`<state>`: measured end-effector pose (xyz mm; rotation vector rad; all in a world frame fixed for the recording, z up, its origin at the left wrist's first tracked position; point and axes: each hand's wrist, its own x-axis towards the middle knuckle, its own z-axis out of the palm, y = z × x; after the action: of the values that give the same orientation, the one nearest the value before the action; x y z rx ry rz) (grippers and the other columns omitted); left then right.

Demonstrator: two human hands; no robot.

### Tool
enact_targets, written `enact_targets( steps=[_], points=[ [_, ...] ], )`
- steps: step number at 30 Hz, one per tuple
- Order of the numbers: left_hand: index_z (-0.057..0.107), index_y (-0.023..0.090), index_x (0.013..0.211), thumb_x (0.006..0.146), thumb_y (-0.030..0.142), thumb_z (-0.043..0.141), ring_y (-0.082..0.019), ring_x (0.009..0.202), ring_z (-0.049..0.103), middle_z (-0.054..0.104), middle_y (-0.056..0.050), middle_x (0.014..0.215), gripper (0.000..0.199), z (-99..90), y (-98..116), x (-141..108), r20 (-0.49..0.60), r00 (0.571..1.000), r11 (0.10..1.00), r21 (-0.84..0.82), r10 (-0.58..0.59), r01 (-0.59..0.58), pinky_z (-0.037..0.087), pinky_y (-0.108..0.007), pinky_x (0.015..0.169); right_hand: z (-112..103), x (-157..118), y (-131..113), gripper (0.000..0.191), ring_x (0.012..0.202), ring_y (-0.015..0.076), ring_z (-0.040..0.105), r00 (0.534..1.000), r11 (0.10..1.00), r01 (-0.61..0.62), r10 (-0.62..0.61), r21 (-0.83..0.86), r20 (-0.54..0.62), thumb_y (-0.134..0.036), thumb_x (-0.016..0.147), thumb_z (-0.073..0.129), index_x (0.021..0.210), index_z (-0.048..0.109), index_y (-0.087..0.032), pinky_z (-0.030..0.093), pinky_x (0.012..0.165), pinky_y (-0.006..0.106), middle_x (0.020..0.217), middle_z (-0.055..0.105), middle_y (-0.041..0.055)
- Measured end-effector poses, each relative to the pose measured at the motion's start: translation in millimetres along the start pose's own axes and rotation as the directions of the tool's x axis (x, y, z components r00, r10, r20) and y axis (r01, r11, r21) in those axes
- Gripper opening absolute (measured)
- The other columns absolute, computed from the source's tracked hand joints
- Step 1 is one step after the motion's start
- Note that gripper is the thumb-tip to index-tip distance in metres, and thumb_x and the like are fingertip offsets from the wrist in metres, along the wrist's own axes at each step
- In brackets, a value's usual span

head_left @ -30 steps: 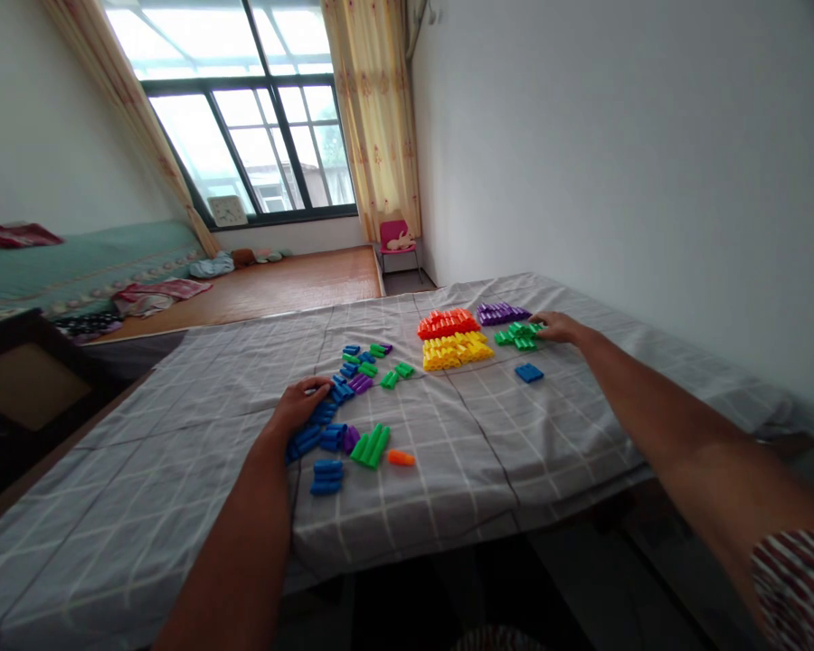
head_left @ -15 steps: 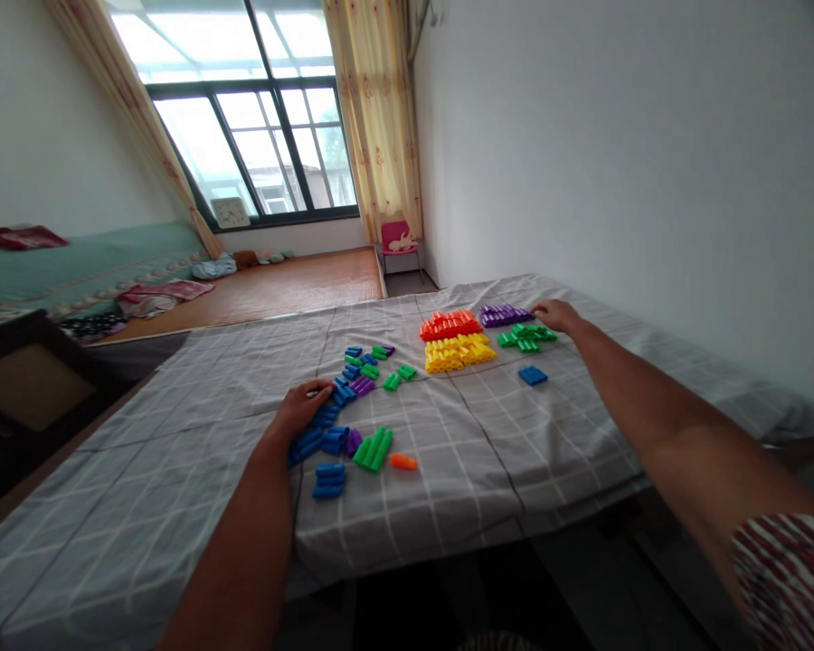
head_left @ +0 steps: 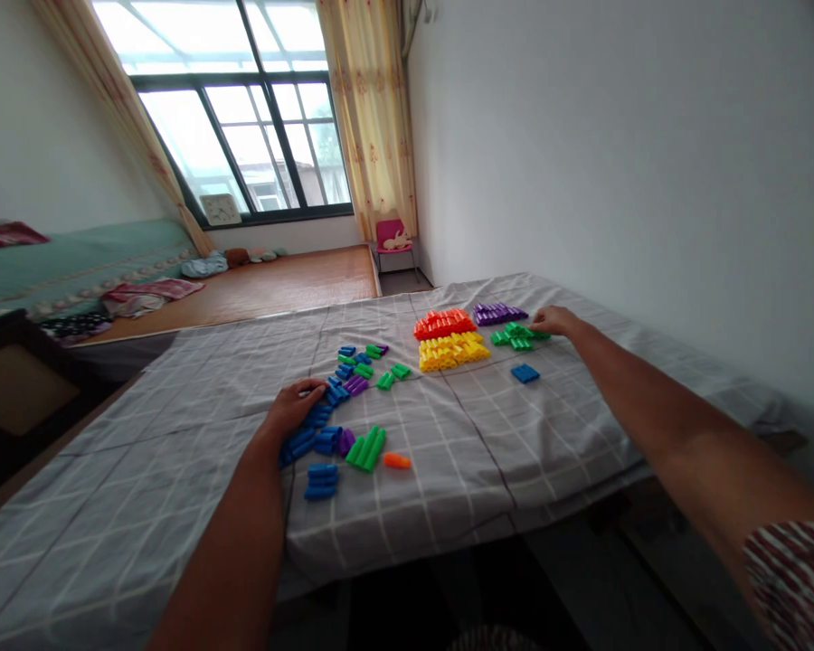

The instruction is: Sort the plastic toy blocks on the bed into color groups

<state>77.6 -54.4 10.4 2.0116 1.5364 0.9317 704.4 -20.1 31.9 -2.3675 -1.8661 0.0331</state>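
Note:
My left hand [head_left: 295, 405] lies at the left edge of a loose spread of small plastic tubes, its stretched fingers touching the blue tubes [head_left: 337, 392]. Purple tubes [head_left: 356, 385] and green tubes [head_left: 366, 449] lie among them. An orange piece [head_left: 397, 461] rests apart, nearer the table's front edge. Across the table, my right hand [head_left: 554, 320] has its fingers together at the right side of a green tube pile [head_left: 514, 335]; whatever is between the fingertips is hidden. Behind that pile is a purple row [head_left: 500, 314]; a blue group [head_left: 525, 373] sits in front.
Stacked red tubes [head_left: 444, 323] and yellow tubes [head_left: 453, 351] stand mid-table. A grey checked cloth [head_left: 434, 470] covers the table, which meets a white wall [head_left: 617, 163] on the right. Beyond are a wooden platform [head_left: 305, 276] and a pink chair [head_left: 392, 237].
My right hand has shifted slightly nearer, from beside the purple row to the green pile. The left hand stays by the blue tubes. The whole view has drifted slightly.

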Motion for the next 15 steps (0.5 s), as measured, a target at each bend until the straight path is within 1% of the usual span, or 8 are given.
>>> enact_targets(
  steps=[2, 3, 6, 8, 9, 13, 15],
  points=[
    [0.075, 0.021, 0.085, 0.063, 0.066, 0.061, -0.028, 0.098, 0.065, 0.075, -0.006, 0.097, 0.052, 0.4, -1.8, 0.6, -0.001, 1.0, 1.0, 0.0, 0.006, -0.006, 0.048, -0.037, 0.093, -1.2, 0.4, -3.4, 0.034, 0.089, 0.0228, 0.067, 1.0, 1.0, 0.006, -0.006, -0.004, -0.019, -0.047, 0.077, 0.059, 0.09, 0.076, -0.021, 0.049, 0.072, 0.027, 0.097, 0.074, 0.0076],
    [0.075, 0.021, 0.085, 0.064, 0.066, 0.061, -0.028, 0.099, 0.065, 0.075, -0.006, 0.097, 0.051, 0.6, -2.5, 0.7, -0.005, 1.0, 1.0, -0.001, 0.013, -0.013, 0.048, -0.037, 0.093, -0.5, 1.0, -6.9, 0.036, 0.092, 0.0228, 0.067, 0.999, 1.0, 0.028, -0.028, 0.0, -0.042, -0.046, 0.08, 0.056, 0.095, 0.076, -0.02, 0.049, 0.074, 0.027, 0.101, 0.073, 0.0081],
    [0.075, 0.021, 0.085, 0.065, 0.064, 0.061, -0.028, 0.099, 0.065, 0.074, -0.006, 0.098, 0.049, 0.6, -2.9, -0.1, -0.01, 0.999, 0.999, -0.008, 0.033, -0.034, 0.048, -0.037, 0.094, 4.5, 2.9, -21.8, 0.037, 0.1, 0.0208, 0.064, 0.983, 0.987, 0.158, -0.154, 0.031, -0.1, -0.041, 0.085, 0.049, 0.105, 0.073, -0.021, 0.047, 0.083, 0.027, 0.11, 0.071, 0.0063],
    [0.075, 0.021, 0.085, 0.065, 0.064, 0.061, -0.028, 0.099, 0.065, 0.074, -0.007, 0.098, 0.049, 0.2, -1.6, -1.1, -0.005, 0.999, 0.999, -0.011, 0.037, -0.037, 0.048, -0.036, 0.094, 7.6, 2.9, -31.7, 0.035, 0.102, 0.0204, 0.063, 0.969, 0.972, 0.228, -0.22, 0.059, -0.113, -0.043, 0.084, 0.05, 0.104, 0.073, -0.024, 0.047, 0.087, 0.028, 0.11, 0.072, 0.0039],
    [0.075, 0.021, 0.085, 0.065, 0.064, 0.061, -0.028, 0.1, 0.065, 0.074, -0.007, 0.098, 0.049, -0.1, -0.7, -1.5, -0.001, 0.999, 0.999, -0.012, 0.034, -0.034, 0.047, -0.036, 0.094, 8.4, 2.2, -35.4, 0.034, 0.102, 0.0206, 0.063, 0.966, 0.968, 0.241, -0.233, 0.073, -0.11, -0.044, 0.083, 0.052, 0.102, 0.073, -0.025, 0.047, 0.088, 0.029, 0.109, 0.072, 0.0032],
    [0.075, 0.021, 0.085, 0.065, 0.063, 0.061, -0.028, 0.1, 0.065, 0.075, -0.007, 0.097, 0.049, -0.7, 0.8, -1.2, 0.006, 1.0, 1.0, -0.005, 0.022, -0.022, 0.047, -0.037, 0.094, 6.2, -5.5, -39.8, 0.033, 0.097, 0.0214, 0.064, 0.976, 0.97, 0.213, -0.208, 0.113, -0.059, -0.047, 0.076, 0.061, 0.097, 0.074, -0.026, 0.048, 0.086, 0.029, 0.103, 0.073, 0.0027],
    [0.075, 0.021, 0.085, 0.066, 0.061, 0.061, -0.028, 0.099, 0.065, 0.075, -0.007, 0.097, 0.046, -0.1, -0.3, -0.5, 0.005, 1.0, 1.0, 0.0, 0.018, -0.018, 0.047, -0.037, 0.094, 3.3, -10.9, -37.6, 0.031, 0.094, 0.0213, 0.065, 0.975, 0.966, 0.218, -0.209, 0.135, -0.082, -0.046, 0.073, 0.065, 0.093, 0.075, -0.025, 0.048, 0.084, 0.028, 0.099, 0.074, 0.0024]
  ],
)
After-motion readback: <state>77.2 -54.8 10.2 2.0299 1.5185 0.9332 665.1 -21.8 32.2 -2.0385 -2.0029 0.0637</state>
